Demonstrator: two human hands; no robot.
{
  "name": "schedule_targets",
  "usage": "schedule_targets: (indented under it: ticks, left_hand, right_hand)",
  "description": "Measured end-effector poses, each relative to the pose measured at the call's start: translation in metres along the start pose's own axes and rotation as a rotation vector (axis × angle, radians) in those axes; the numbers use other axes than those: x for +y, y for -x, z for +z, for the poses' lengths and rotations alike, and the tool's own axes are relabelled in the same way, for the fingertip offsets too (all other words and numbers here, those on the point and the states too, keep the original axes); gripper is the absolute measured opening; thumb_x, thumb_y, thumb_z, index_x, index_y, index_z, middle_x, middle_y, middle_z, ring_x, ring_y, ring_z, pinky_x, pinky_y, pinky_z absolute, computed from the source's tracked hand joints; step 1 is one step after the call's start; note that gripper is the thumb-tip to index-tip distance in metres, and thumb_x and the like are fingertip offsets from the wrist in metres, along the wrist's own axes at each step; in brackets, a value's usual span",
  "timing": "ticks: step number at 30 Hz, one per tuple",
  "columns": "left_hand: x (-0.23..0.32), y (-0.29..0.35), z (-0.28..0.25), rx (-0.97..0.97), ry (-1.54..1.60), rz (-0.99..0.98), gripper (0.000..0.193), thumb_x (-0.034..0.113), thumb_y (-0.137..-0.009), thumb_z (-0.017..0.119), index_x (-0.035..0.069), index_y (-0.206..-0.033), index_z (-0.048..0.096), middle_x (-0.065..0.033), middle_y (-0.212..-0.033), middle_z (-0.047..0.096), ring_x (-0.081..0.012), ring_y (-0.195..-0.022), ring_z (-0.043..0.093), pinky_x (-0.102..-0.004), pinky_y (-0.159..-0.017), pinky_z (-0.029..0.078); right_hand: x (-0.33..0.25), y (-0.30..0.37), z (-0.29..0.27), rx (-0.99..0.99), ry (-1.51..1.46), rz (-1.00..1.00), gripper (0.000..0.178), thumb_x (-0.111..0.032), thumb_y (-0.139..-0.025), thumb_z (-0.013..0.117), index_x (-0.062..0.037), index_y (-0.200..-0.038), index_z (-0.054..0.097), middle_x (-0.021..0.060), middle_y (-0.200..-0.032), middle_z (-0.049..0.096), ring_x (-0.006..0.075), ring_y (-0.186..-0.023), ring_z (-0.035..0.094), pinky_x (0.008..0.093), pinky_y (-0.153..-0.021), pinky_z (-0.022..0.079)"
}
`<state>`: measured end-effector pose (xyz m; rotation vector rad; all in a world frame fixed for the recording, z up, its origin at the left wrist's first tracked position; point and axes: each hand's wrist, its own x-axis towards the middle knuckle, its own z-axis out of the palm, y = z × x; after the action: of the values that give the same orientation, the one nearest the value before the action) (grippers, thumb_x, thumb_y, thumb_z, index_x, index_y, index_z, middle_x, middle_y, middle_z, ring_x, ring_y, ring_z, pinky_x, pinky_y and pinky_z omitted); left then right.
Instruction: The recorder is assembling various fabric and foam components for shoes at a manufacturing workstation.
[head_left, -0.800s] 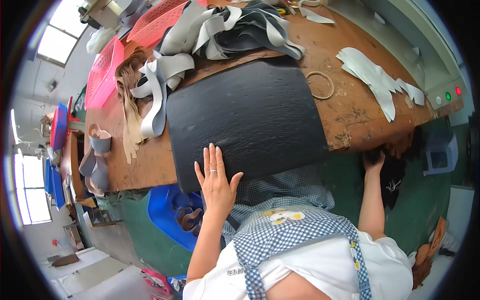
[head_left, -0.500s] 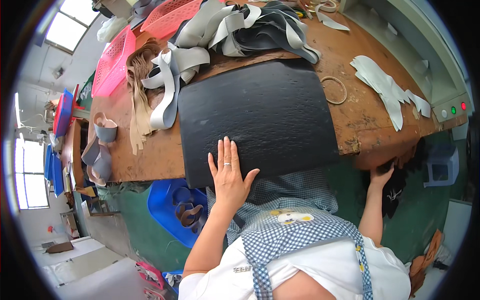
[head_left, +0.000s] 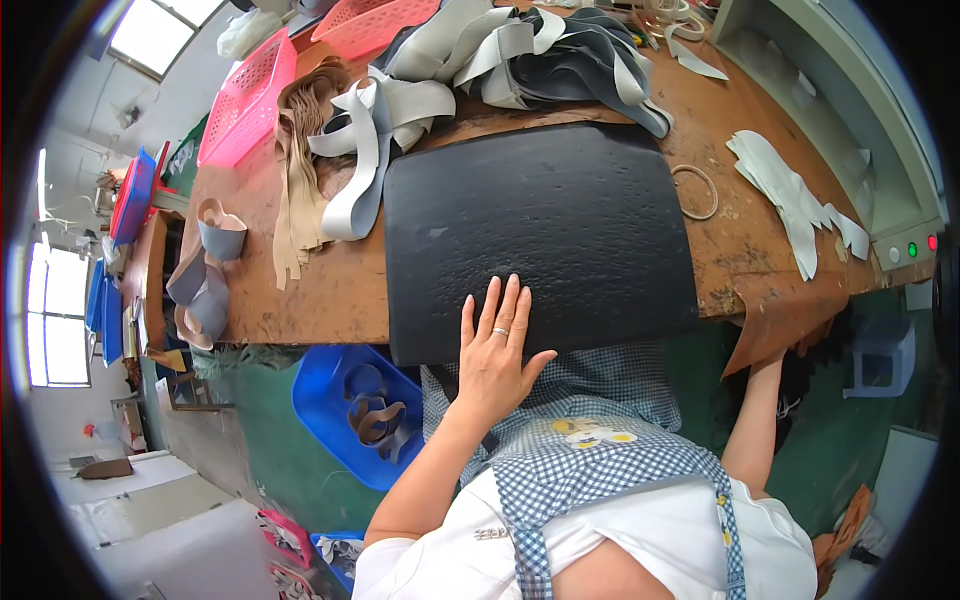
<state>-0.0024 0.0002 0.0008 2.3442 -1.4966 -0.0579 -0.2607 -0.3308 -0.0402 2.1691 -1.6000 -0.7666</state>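
Observation:
My left hand [head_left: 497, 362] lies flat near the front edge of a black pitted rubber-like mat [head_left: 540, 220], fingers stretched out and a ring on one of them. Nothing is in that hand. At the right front edge of the table, my right forearm reaches beneath a hanging brown flap [head_left: 775, 315]. Only the wrist end of my right hand [head_left: 770, 362] shows there; its fingers are hidden, with dark material close by.
Grey and white strips [head_left: 560, 60] are heaped behind the mat, tan strips [head_left: 300, 190] to its left. White pieces [head_left: 785, 190] and a cord ring [head_left: 697, 192] lie right. A blue bin [head_left: 330, 420] stands below the table's left front. A grey machine housing [head_left: 850, 130] borders the right.
My left hand has slid a little to the right on the mat. The right hand has gone farther under the brown flap, which now hangs more outward. The whole view has shifted slightly.

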Motion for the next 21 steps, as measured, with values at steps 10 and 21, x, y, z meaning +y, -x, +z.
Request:
schedule_targets:
  ticks: [10,21]
  left_hand:
    - [0.0,-0.002,-0.002,-0.017,-0.005,-0.001,0.085,0.044,-0.087,0.068,0.001,-0.151,0.032,-0.0153,-0.16,0.027,-0.0328,-0.15,0.02,-0.0548,-0.12,0.012]
    - [-0.076,-0.025,-0.04,0.602,0.368,-0.338,0.027,0.002,-0.091,0.062,-0.001,-0.118,0.062,-0.0193,-0.129,0.061,-0.0357,-0.124,0.056,-0.0404,-0.105,0.043]
  right_hand:
    - [0.013,-0.013,0.028,0.188,-0.143,-0.134,0.035,-0.024,-0.098,0.048,-0.0041,-0.127,0.056,0.0133,-0.124,0.06,0.0317,-0.116,0.056,0.0424,-0.098,0.045]
    - [-0.009,-0.059,0.047,0.382,-0.334,-0.315,0.036,-0.022,-0.098,0.048,-0.0049,-0.128,0.056,0.0123,-0.124,0.061,0.0322,-0.116,0.056,0.0428,-0.099,0.044]
